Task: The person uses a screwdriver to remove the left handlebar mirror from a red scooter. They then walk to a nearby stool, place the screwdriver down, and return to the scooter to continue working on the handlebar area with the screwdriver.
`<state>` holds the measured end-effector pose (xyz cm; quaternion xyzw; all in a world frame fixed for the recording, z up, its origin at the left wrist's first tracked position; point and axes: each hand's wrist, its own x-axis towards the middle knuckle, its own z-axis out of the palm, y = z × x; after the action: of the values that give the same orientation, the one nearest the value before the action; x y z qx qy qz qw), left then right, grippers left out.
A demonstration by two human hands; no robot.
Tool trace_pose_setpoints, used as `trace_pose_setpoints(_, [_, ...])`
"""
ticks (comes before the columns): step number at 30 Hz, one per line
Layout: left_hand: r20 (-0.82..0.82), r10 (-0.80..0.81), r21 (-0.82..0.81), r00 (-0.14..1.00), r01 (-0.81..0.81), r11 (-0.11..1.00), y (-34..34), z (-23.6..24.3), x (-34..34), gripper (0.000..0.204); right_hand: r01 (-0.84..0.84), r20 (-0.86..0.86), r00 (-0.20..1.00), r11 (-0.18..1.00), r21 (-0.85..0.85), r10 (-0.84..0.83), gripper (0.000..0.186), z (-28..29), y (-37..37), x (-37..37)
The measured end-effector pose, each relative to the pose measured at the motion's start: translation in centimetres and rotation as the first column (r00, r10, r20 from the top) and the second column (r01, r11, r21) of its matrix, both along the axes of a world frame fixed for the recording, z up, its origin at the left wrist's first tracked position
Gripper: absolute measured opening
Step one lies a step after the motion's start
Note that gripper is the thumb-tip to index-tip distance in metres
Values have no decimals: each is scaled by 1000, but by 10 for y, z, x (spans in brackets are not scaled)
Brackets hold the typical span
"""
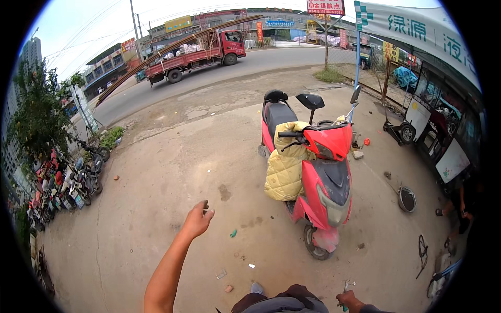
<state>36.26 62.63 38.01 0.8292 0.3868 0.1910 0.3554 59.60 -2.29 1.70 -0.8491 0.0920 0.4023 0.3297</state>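
My left hand [197, 220] reaches out over the bare ground, left of a red scooter [326, 193]. Its fingers are loosely bent and apart, with nothing seen in them. Low at the right, my right hand [348, 299] is closed on a silvery metal tool [348, 285] that looks like a wrench; part of it is hidden by the fingers. The scooter stands upright, its front wheel [316, 243] toward me. A yellow quilted cover [284, 177] hangs from its handlebar area. One black mirror [310, 101] rises above the handlebar.
A red truck [195, 58] with long poles is on the road behind. Parked scooters [68, 188] line the left side. At right are a shop front [449, 120], a black basin [407, 199] and a person partly in shadow [462, 206]. Small litter, including a green scrap [233, 233], dots the ground.
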Motion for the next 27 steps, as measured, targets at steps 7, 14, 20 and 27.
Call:
trace_pose_setpoints(7, [-79,-502,-609,862,356,708,-56,-200,-39,54,-450,-452,843,843,-295,292,32,45,17,-106])
trace_pose_setpoints(14, [-85,-242,-500,966,169,849,29,-189,-11,43,-239,-262,951,929,-282,165,35,13,214,3])
trace_pose_setpoints(20, [-41,-14,-258,999,3,966,133,-124,37,34,-227,354,931,898,377,87,29,119,542,127])
trace_pose_setpoints(27, [144,-284,-89,948,298,950,177,-59,180,53,-123,102,992,366,922,76,15,279,718,134])
